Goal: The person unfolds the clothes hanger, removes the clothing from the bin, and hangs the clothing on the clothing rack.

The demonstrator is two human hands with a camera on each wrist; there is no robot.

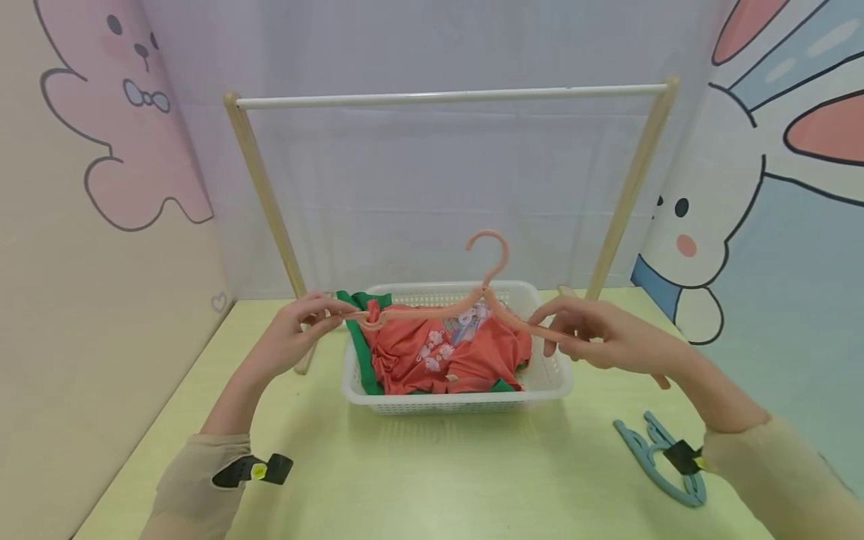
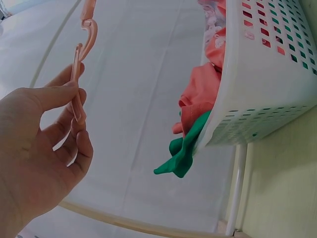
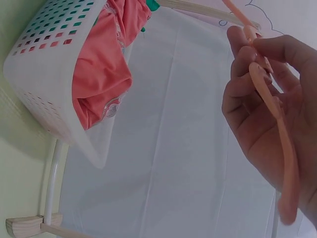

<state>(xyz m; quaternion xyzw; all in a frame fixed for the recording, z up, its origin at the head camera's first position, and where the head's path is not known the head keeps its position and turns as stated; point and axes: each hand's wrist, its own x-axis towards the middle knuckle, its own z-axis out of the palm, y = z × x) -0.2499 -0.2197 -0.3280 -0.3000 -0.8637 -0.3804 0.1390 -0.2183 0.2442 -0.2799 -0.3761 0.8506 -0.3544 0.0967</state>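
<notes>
A coral plastic clothes hanger point(image 1: 486, 291) is held up in front of the basket, its hook pointing upward. My left hand point(image 1: 305, 328) pinches the hanger's left end between thumb and fingers, close to a small notch in the arm point(image 2: 88, 42). On the other side my right hand point(image 1: 594, 330) grips the right arm, and a coral length point(image 3: 282, 134) runs across the palm in the right wrist view. Behind the hanger, a white plastic basket point(image 1: 459, 405) holds rumpled coral-red clothing point(image 1: 482, 360) with white flower patches. Green fabric point(image 1: 364, 360) hangs over its left rim.
A blue-green folding hanger point(image 1: 648, 457) lies on the table at the right, partly behind the right wrist's black strap. A rack with a white rail point(image 1: 445, 97) and wooden posts point(image 1: 266, 195) spans the back. Cartoon-printed walls enclose the pale yellow-green table point(image 1: 432, 480).
</notes>
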